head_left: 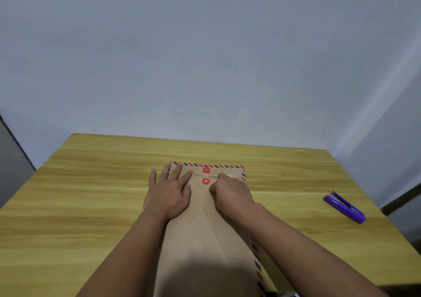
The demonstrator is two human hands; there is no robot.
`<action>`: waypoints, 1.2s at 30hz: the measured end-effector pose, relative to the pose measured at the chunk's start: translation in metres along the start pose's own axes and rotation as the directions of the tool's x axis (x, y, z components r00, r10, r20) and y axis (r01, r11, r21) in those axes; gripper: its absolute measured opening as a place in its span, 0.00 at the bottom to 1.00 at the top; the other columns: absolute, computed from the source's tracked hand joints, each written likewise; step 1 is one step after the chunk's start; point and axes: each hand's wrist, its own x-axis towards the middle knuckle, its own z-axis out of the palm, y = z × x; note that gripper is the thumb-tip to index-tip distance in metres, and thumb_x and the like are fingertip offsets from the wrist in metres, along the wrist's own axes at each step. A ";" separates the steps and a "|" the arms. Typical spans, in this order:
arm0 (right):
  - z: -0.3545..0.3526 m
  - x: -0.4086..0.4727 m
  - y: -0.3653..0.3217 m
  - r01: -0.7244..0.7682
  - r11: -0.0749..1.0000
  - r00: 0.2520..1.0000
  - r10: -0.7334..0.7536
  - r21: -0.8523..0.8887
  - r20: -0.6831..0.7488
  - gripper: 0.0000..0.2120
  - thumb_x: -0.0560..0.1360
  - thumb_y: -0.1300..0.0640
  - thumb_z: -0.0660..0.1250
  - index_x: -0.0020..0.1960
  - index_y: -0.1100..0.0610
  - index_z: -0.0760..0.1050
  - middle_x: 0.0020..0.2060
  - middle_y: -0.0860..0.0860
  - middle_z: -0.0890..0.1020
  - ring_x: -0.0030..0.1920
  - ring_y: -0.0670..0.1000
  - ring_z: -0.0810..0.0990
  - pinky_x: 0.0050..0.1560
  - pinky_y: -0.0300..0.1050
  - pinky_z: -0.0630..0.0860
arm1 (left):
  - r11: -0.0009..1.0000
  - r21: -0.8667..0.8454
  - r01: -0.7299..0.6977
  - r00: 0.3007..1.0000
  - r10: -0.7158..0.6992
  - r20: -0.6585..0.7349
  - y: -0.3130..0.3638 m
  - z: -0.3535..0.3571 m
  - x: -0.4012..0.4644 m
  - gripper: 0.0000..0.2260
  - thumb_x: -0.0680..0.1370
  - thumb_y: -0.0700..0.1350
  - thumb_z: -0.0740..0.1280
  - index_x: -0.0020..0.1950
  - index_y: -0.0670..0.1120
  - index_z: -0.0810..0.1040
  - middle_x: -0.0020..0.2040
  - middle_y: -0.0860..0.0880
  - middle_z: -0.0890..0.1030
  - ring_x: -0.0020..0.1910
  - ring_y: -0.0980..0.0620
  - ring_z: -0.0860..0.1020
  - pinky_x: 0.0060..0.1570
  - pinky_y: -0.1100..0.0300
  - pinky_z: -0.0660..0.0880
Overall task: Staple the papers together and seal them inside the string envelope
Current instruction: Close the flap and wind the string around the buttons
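Observation:
A brown string envelope (202, 233) with a red-and-blue striped border lies lengthwise on the wooden table (91, 196), its flap folded down at the far end. Two red button discs (206, 175) sit on the flap and body, with white string wound between them. My left hand (169, 194) rests flat, fingers spread, on the envelope's upper left. My right hand (230, 194) is curled just right of the lower disc, fingertips pinched together; whether they hold the string's end I cannot tell. No papers are visible.
A purple stapler (345, 206) lies on the table at the right, near the right edge. A pale wall stands right behind the table's far edge. A dark shadow covers the envelope's near end.

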 end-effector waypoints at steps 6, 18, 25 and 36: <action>0.001 0.014 0.026 -0.053 0.997 0.998 0.050 -0.058 -0.049 0.13 0.79 0.67 0.61 0.54 0.58 0.83 0.50 0.55 0.78 0.48 0.60 0.81 0.40 0.48 0.69 | 1.000 -0.002 0.001 1.000 -0.001 -0.004 -0.001 0.000 0.000 0.25 0.82 0.58 0.49 0.81 0.61 0.57 0.84 0.55 0.52 0.83 0.48 0.44 0.78 0.37 0.41; -0.011 0.086 0.032 -0.339 0.866 0.941 0.302 0.369 0.155 0.07 0.76 0.58 0.71 0.41 0.58 0.85 0.43 0.50 0.88 0.47 0.54 0.85 0.45 0.49 0.83 | 1.000 -0.012 -0.005 1.000 0.005 -0.029 -0.002 0.000 0.000 0.25 0.81 0.58 0.50 0.80 0.62 0.59 0.83 0.55 0.52 0.83 0.48 0.44 0.78 0.37 0.40; -0.021 0.117 0.031 -0.408 0.863 0.900 0.324 0.299 0.291 0.08 0.68 0.60 0.75 0.45 0.62 0.85 0.43 0.55 0.88 0.47 0.57 0.87 0.39 0.46 0.78 | 1.000 -0.011 -0.005 1.000 0.004 -0.030 -0.002 0.000 -0.001 0.25 0.81 0.58 0.49 0.80 0.62 0.59 0.83 0.56 0.52 0.83 0.49 0.43 0.78 0.38 0.40; -0.053 0.107 0.051 -0.592 0.641 0.754 0.228 0.488 0.616 0.08 0.75 0.59 0.76 0.51 0.64 0.86 0.33 0.54 0.83 0.28 0.48 0.78 0.31 0.38 0.70 | 1.000 -0.004 -0.005 1.000 0.005 -0.026 0.000 -0.001 -0.001 0.25 0.81 0.58 0.49 0.80 0.62 0.59 0.83 0.56 0.52 0.83 0.48 0.43 0.78 0.38 0.41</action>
